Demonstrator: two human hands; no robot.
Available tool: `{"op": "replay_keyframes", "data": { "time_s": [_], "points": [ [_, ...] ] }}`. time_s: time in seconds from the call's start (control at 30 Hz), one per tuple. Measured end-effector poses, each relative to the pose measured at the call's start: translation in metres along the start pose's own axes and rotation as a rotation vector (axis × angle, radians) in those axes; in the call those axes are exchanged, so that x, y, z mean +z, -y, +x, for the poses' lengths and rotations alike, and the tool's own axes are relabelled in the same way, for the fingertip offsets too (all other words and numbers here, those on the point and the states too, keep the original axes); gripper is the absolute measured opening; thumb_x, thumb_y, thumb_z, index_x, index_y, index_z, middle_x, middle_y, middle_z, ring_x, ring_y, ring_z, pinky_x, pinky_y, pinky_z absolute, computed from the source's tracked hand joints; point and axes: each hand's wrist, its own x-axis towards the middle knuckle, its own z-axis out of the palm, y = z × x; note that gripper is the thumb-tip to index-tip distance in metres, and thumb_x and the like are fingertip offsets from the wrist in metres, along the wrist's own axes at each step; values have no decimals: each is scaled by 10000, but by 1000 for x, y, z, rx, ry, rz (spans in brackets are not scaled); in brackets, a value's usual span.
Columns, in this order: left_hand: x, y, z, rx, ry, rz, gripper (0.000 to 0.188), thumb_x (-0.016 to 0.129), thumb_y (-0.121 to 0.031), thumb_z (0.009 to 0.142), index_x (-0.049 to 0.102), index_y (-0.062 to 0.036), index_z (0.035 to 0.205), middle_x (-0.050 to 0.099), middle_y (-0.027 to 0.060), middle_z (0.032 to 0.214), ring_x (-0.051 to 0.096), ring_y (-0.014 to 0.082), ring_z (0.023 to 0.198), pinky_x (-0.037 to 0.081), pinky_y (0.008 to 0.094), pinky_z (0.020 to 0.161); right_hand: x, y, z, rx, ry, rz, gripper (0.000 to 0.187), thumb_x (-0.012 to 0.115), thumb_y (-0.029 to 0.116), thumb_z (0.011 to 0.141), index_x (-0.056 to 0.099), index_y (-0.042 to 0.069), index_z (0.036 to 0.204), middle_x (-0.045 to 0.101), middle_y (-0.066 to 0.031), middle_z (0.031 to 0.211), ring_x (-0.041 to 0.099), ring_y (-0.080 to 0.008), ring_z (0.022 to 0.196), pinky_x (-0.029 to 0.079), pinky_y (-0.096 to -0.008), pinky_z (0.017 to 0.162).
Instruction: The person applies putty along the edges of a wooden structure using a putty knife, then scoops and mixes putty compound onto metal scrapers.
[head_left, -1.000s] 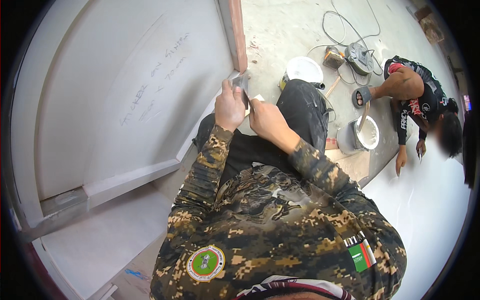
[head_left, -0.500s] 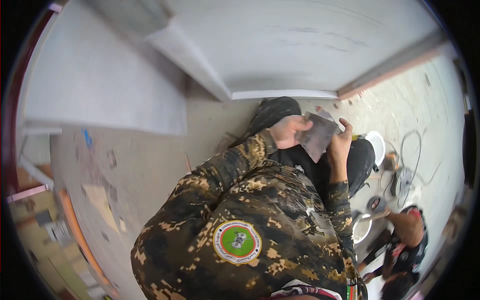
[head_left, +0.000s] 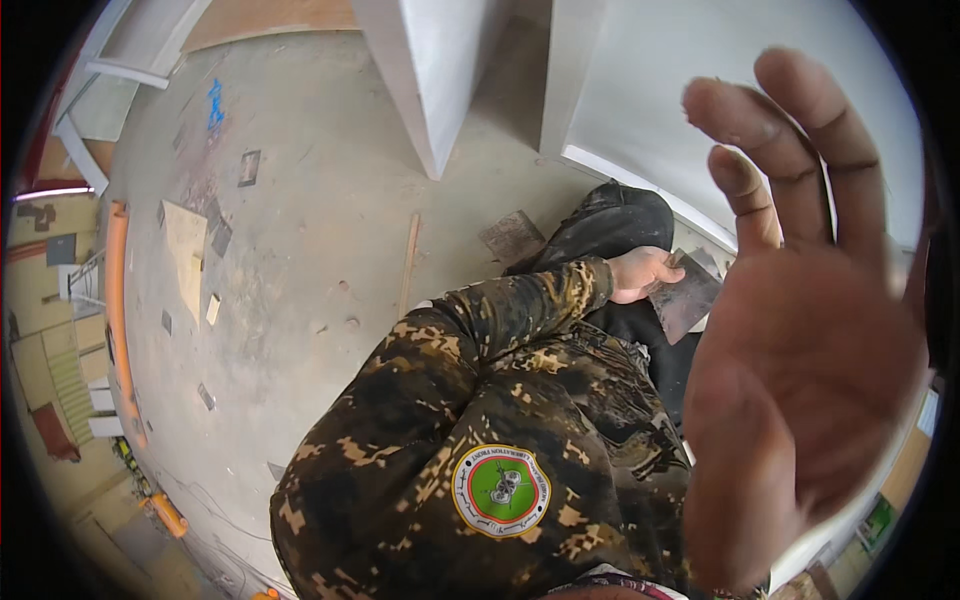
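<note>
Showing a downward view over a person in a camouflage jacket (head_left: 480, 400) with a round green badge (head_left: 501, 489) on the sleeve. Left hand (head_left: 643, 272) — clenched around the top of a flat, grey, smeared scraper blade (head_left: 688, 297), which it holds low over the dark trousers (head_left: 610, 225), just in front of a white panel (head_left: 720, 110) that stands on the floor. Right hand (head_left: 800, 330) — released, palm toward the camera and fingers (head_left: 820, 130) spread, raised very close to the lens at the right of the view; it holds nothing and touches nothing, and its nearness blurs it. The two hands are apart, with the scraper blade showing just left of the raised palm.

Concrete floor (head_left: 300, 250) — dusty and stained, strewn with small offcuts: a thin wooden strip (head_left: 408, 262), a dark square piece (head_left: 512, 236) near the knee, a pale board (head_left: 185, 250) farther left. A second white panel (head_left: 430, 70) stands beside the first, with a gap between them. An orange rail (head_left: 118, 300) runs along the left rim of the view.
</note>
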Motion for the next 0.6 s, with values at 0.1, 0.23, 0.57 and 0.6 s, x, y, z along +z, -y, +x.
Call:
{"op": "replay_keyframes", "data": {
  "time_s": [0.1, 0.23, 0.57, 0.6],
  "points": [
    [-8, -1, 6, 72, 78, -28, 264, 546, -99, 991, 579, 16, 1227, 647, 98, 1193, 605, 208, 1117, 454, 379, 1006, 13, -4, 12, -8, 28, 38, 929, 629, 18, 736, 158, -10, 1537, 465, -306, 1357, 493, -416, 1279, 326, -498, 1105],
    [-11, 7, 4, 109, 64, -68, 252, 545, -99, 993, 583, 18, 1213, 660, 107, 1149, 616, 226, 1097, 463, 397, 990, 33, -10, 15, -16, 53, 92, 929, 631, 21, 739, 157, -11, 1537, 461, -309, 1360, 493, -419, 1278, 325, -500, 1105],
    [11, 17, -14, 140, 70, -132, 240, 533, -115, 1001, 583, 20, 1194, 660, 98, 1137, 624, 217, 1070, 478, 374, 960, 73, 18, 35, -94, 13, 82, 928, 635, 29, 744, 154, -11, 1537, 452, -314, 1370, 491, -427, 1278, 325, -504, 1105],
    [17, 16, -18, 123, 73, -123, 241, 530, -112, 1002, 582, 23, 1195, 661, 100, 1133, 628, 217, 1060, 481, 377, 954, 73, 21, 37, -101, 4, 75, 928, 636, 30, 745, 154, -11, 1537, 451, -315, 1371, 490, -427, 1278, 325, -505, 1105]
  ]
}}
